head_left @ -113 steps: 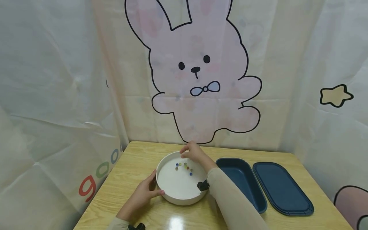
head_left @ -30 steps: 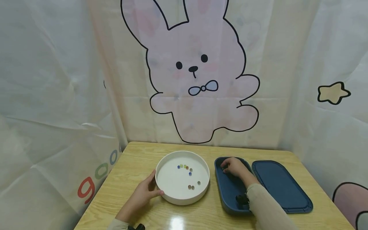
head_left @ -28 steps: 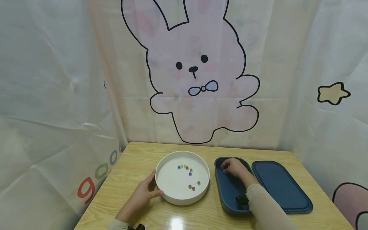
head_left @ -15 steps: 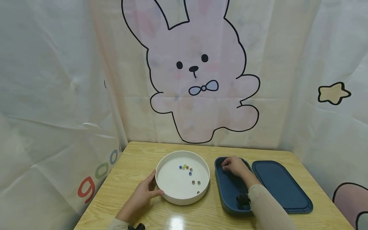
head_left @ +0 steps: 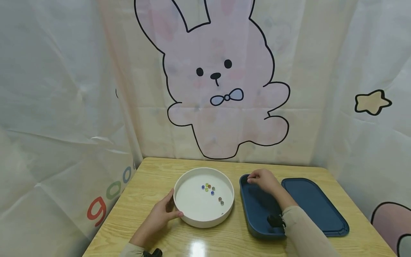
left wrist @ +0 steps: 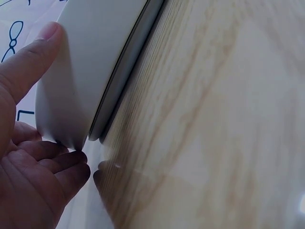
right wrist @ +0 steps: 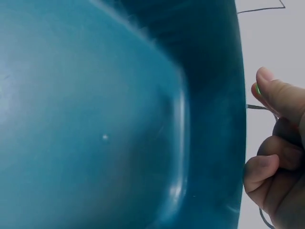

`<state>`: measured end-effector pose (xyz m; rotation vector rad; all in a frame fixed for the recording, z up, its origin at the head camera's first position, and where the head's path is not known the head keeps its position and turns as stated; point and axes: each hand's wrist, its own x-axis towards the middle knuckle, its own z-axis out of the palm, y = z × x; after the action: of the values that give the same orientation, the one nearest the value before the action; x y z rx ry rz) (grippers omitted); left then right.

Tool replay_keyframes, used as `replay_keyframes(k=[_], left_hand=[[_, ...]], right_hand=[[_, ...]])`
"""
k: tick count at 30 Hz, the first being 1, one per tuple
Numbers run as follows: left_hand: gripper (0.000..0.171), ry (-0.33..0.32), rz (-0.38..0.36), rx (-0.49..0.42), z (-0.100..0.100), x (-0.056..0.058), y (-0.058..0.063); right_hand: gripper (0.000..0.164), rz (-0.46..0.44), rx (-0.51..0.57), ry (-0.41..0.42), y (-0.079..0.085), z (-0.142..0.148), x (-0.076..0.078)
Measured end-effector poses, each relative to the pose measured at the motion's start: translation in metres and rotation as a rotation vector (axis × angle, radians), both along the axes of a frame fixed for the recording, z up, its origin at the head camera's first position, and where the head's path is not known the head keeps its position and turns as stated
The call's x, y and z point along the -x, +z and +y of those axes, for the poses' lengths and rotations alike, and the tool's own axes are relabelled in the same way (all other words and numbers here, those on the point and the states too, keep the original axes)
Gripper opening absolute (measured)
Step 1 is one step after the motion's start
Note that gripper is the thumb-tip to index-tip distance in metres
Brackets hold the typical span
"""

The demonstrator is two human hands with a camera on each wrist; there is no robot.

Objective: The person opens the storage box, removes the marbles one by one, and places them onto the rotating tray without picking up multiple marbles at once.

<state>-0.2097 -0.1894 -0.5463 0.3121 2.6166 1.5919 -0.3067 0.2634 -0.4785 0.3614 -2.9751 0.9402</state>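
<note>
Marbles [head_left: 212,191] lie loose on the floor of the white bowl [head_left: 189,217], a small cluster toward its far side and a pair nearer its right wall. From the head view, the left hand [head_left: 160,217] cups the bowl's near-left wall, thumb along the outside, which looks like a way to keep the bowl from sliding on the wooden table [head_left: 154,171]. The right hand [head_left: 262,179] hovers over the far end of the blue tray [head_left: 257,217], fingers drawn together at their tips; just beyond its knuckles to the right lies the flat blue lid [head_left: 313,207], apart from the tray.

From the left wrist, the thumb [left wrist: 28,62] lies straight against the bowl's white wall [left wrist: 90,62] and the other fingers [left wrist: 52,167] curl under its lower edge, so this hand grasps the bowl; no marbles show here.

From the right wrist, the thumb [right wrist: 281,98] presses toward the curled fingers [right wrist: 262,171], and a sliver of green [right wrist: 258,89] peeks out at the thumb tip, most likely a marble pinched there. The hand sits just past the tray's rim [right wrist: 240,119], above its bare inside.
</note>
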Motion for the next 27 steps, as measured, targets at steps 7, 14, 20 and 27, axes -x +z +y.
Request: replay_keyframes(k=[7,14,20,27], left_hand=[[0.113,0.003,0.004,0.010,-0.001,0.001,-0.002],[0.114,0.000,0.000,0.001,-0.001,0.002,-0.002],[0.113,-0.005,0.016,-0.007,0.001,0.002,-0.001],[0.114,-0.006,0.002,-0.005,0.000,-0.001,0.002]], right_hand=[[0.014,0.005,0.057,-0.010,0.013,-0.004,-0.004],[0.017,-0.004,0.077,-0.001,0.025,-0.014,-0.002],[0.026,0.008,0.088,0.024,0.038,-0.024,0.000],[0.027,-0.033,0.119,0.046,0.051,-0.040,0.000]])
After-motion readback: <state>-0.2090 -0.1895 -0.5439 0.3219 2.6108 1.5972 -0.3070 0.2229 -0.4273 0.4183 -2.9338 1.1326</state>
